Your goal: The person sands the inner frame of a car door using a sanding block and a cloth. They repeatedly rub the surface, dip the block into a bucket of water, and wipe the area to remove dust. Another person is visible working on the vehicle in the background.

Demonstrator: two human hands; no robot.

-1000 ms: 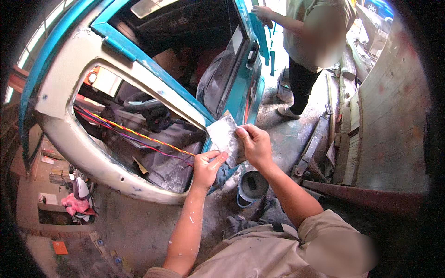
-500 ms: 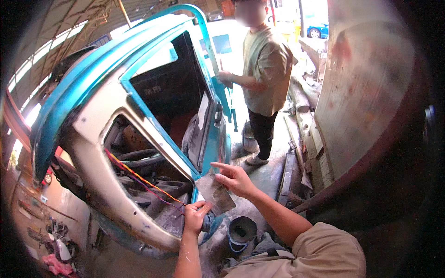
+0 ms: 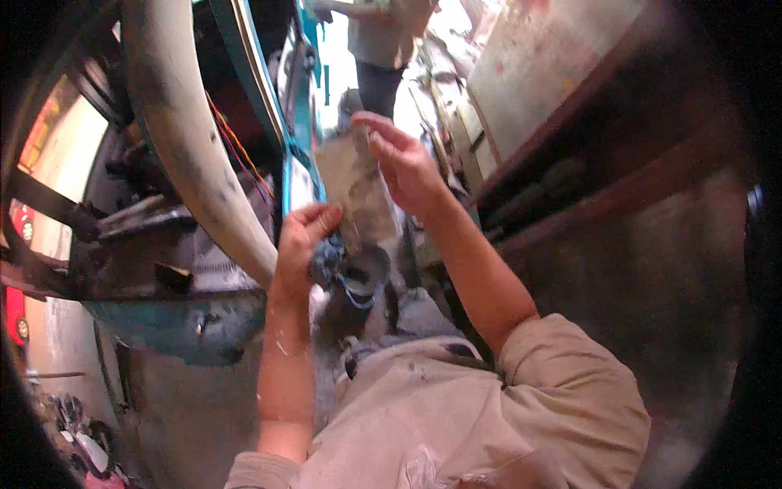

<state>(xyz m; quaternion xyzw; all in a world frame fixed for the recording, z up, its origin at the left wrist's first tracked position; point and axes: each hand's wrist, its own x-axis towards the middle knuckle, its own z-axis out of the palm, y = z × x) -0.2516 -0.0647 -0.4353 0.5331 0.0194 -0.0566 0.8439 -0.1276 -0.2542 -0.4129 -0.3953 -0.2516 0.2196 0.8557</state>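
Observation:
My left hand (image 3: 303,248) is closed, pinching the near left edge of a thin grey-brown sheet (image 3: 349,175), its kind unclear. My right hand (image 3: 405,169) is at the sheet's far right side with its fingers stretched out; blur hides whether it touches the sheet. Just below my left fingers shows a dark bluish rounded thing (image 3: 324,262), too blurred to name; whether my left hand also holds it I cannot tell. A dark bucket (image 3: 366,267) with a blue handle stands on the floor beneath the sheet.
At the left is a vehicle cab with a pale, patchy pillar (image 3: 199,159), teal edges and loose coloured wires (image 3: 230,138). Another person (image 3: 383,37) stands ahead. A big board (image 3: 554,81) and dark beam (image 3: 562,155) flank the right. A motorcycle (image 3: 85,444) is at lower left.
My view has tipped downward, showing more of my shirt and the floor. Both hands are raised closer, with the sheet tilted up between them. The other person now appears near the top edge.

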